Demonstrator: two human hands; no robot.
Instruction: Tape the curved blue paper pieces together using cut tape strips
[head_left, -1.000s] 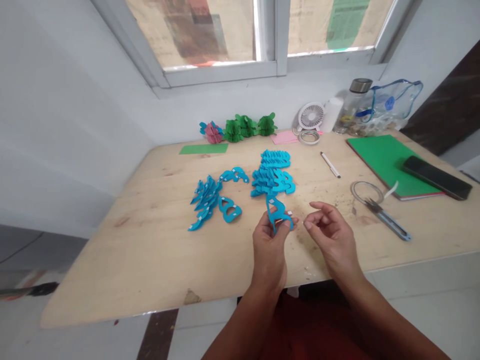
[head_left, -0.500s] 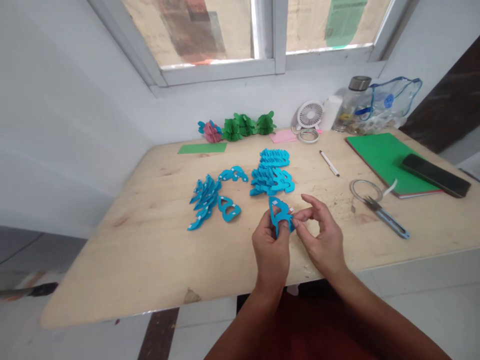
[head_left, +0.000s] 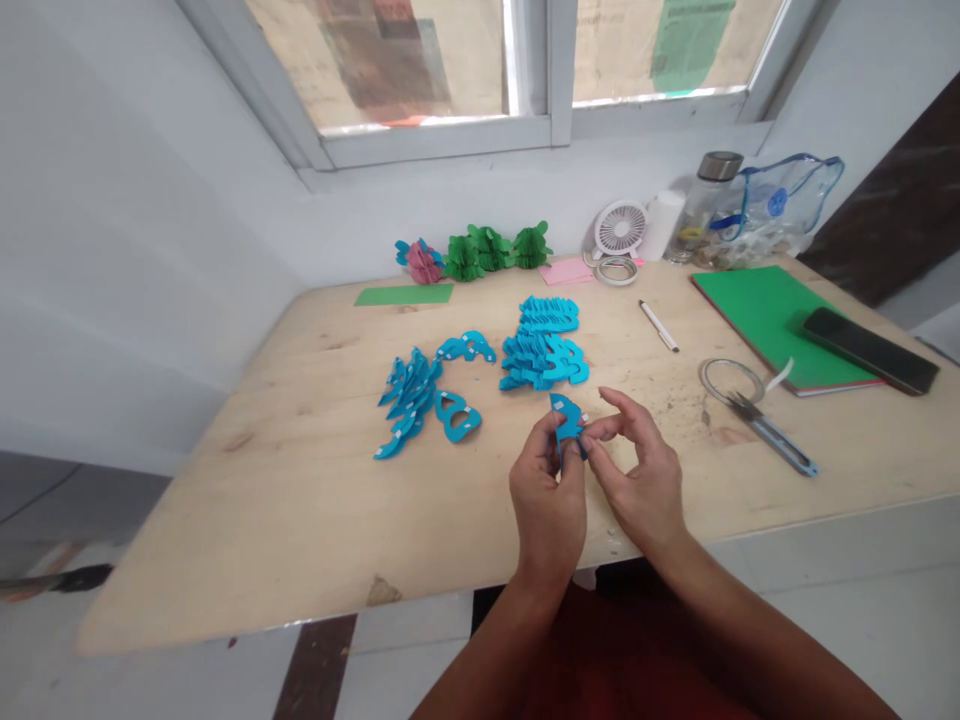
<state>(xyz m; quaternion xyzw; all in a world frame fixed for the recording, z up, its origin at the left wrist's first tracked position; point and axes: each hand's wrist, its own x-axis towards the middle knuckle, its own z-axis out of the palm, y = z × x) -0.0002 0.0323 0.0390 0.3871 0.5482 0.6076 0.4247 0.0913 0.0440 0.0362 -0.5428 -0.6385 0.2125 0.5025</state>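
Note:
My left hand (head_left: 551, 490) pinches a blue paper cutout (head_left: 568, 420) between thumb and fingers, just above the front part of the table. The cutout carries small white patches. My right hand (head_left: 637, 465) closes thumb and fingertip on the cutout's right edge, its index finger raised and bent; a small pale bit shows by the fingertips. Left of my hands lie a loose blue cutout with holes (head_left: 457, 418), a fanned row of blue cutouts (head_left: 409, 400) and an arched blue piece (head_left: 466, 347). Beyond my hands are two stacks of blue cutouts, the nearer (head_left: 544, 360) and the farther (head_left: 550, 314).
To the right lie thread scissors (head_left: 776, 435), a tape ring (head_left: 731, 382), a pen (head_left: 658, 327), a green folder (head_left: 772, 310) and a black phone (head_left: 870, 350). Along the wall stand green paper figures (head_left: 491, 250), a small fan (head_left: 620, 230) and a bottle (head_left: 705, 205).
The blue cutout has turned and folded in my left hand, showing a narrower shape. Both hands have shifted only slightly; the other things stay put.

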